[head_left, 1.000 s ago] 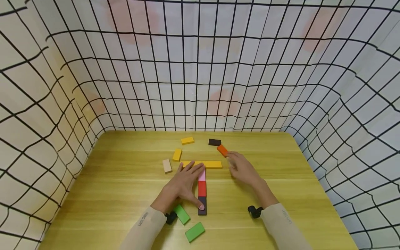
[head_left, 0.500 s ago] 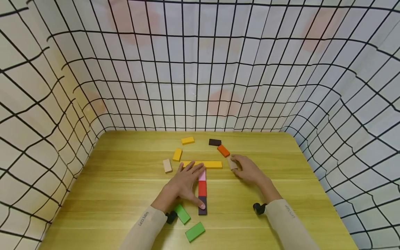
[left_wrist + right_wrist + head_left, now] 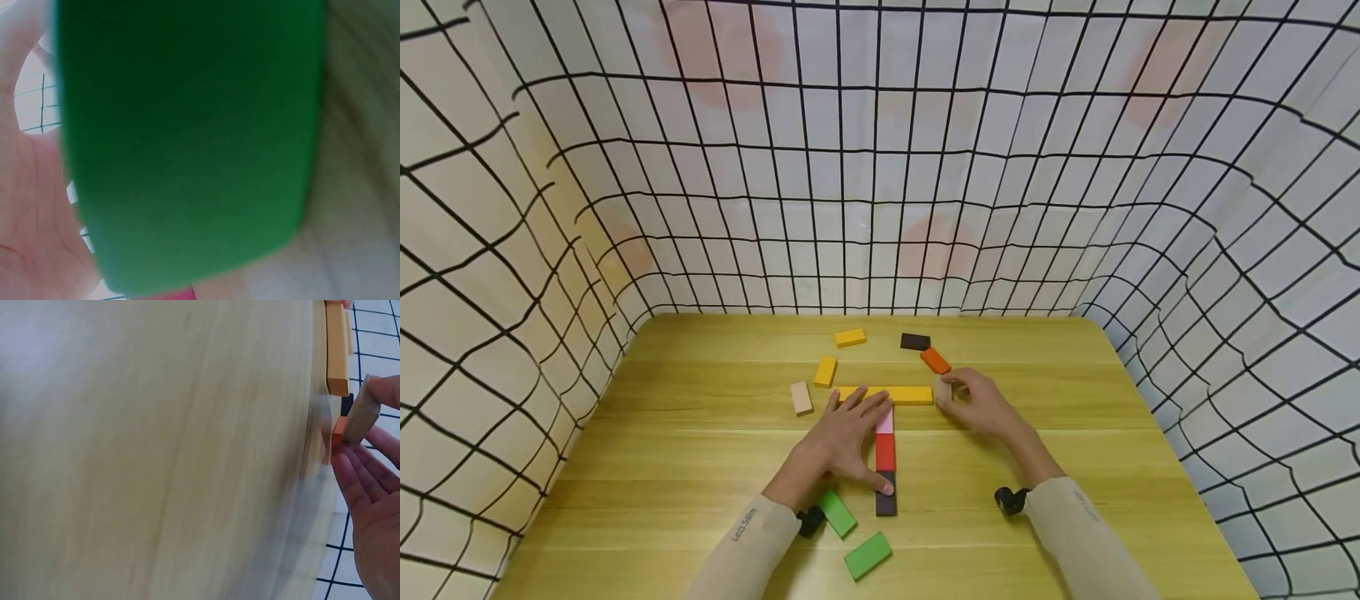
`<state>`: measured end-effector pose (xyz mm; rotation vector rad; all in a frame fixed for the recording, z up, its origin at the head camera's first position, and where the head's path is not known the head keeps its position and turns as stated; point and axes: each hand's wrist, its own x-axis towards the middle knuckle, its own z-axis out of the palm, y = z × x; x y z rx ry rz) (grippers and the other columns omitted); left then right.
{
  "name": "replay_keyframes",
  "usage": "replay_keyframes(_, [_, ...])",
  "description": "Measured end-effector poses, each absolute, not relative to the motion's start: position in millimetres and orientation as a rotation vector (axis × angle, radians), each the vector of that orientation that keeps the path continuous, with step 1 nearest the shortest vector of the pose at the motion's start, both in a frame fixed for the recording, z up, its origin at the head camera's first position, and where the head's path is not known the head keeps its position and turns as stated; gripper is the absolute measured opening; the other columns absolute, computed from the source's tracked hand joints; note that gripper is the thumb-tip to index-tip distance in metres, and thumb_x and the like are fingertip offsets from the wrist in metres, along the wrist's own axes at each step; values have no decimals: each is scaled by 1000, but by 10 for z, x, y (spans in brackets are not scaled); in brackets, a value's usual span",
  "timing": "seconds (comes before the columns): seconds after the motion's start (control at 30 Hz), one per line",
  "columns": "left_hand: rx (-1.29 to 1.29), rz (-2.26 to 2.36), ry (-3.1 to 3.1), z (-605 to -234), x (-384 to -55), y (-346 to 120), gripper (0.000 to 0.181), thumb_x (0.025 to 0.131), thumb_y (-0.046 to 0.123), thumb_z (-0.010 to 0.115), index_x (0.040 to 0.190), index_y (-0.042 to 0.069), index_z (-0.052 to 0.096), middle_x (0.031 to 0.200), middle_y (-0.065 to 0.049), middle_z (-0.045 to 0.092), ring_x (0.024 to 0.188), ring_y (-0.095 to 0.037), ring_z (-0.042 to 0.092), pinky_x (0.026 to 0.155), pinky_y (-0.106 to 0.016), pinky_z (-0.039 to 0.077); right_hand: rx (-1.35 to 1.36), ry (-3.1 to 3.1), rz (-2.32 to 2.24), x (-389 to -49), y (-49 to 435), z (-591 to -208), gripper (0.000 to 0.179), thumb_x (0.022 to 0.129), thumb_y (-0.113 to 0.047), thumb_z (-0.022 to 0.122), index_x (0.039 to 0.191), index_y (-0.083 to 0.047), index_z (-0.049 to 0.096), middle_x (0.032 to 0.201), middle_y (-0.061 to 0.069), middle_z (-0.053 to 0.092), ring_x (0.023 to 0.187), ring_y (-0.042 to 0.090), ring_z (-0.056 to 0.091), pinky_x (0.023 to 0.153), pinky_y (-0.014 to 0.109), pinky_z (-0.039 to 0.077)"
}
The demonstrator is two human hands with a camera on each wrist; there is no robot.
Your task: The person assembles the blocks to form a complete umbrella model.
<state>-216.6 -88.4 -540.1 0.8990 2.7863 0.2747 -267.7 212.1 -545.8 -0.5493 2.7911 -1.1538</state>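
Note:
My right hand [image 3: 988, 408] pinches a beige wooden block [image 3: 943, 389] between thumb and fingers, just off the right end of a yellow row [image 3: 912, 396]. In the right wrist view the block [image 3: 361, 414] is tilted, with an orange block [image 3: 339, 428] behind it. My left hand [image 3: 838, 446] is spread over the T-shaped line of blocks. Its fingertips rest at the yellow row and a pink block [image 3: 885, 421]; its thumb lies on a dark block [image 3: 886, 505]. A red block [image 3: 885, 452] shows between them. A green block [image 3: 194, 156] fills much of the left wrist view.
Behind the row lie two yellow blocks [image 3: 825, 372], a black block [image 3: 915, 342] and an orange one [image 3: 936, 361]. Another beige block [image 3: 802, 398] lies left. Two green blocks [image 3: 868, 557] are near the front. A grid-patterned cloth [image 3: 865, 167] surrounds the wooden table [image 3: 647, 467].
My right hand has drawn back from beside the orange block, then moved left with the beige block, to the yellow row's right end. The left hand has stayed almost still.

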Motion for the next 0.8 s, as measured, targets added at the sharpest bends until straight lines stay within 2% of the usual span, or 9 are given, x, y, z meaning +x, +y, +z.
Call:
replay_keyframes(0.2, [906,285,2783,-5421,-2171,-883,137,60,92,69,167,24,17,175,5,12,162,-30,6,126,-66,6,-469,2820,-1138,-2743,2101,-5472,51,97,-23,71,140,-1,59,138,19,62,120,35,62,102,53,53])
replay_keyframes(0.47, [892,279,2778,-5406,-2168,-889,136,61,92,69,167,25,16,175,6,12,162,-30,7,126,-66,6,-528,2913,-1048,-2863,2075,-5512,48,95,-18,74,136,2,60,137,21,61,118,35,62,101,52,54])
replay_keyframes(0.6, [889,290,2777,-5400,-2167,-890,136,61,92,69,167,25,18,175,6,13,162,-31,7,126,-66,6,-513,2928,-1019,-2885,2050,-5537,49,95,-20,75,137,1,60,140,20,60,124,36,60,105,52,52])
replay_keyframes(0.8, [880,284,2784,-5420,-2171,-889,136,60,93,69,167,27,18,174,7,13,162,-29,6,127,-66,6,-504,2926,-974,-2874,2015,-5524,50,94,-24,77,136,-1,64,146,19,56,135,40,53,116,54,43])
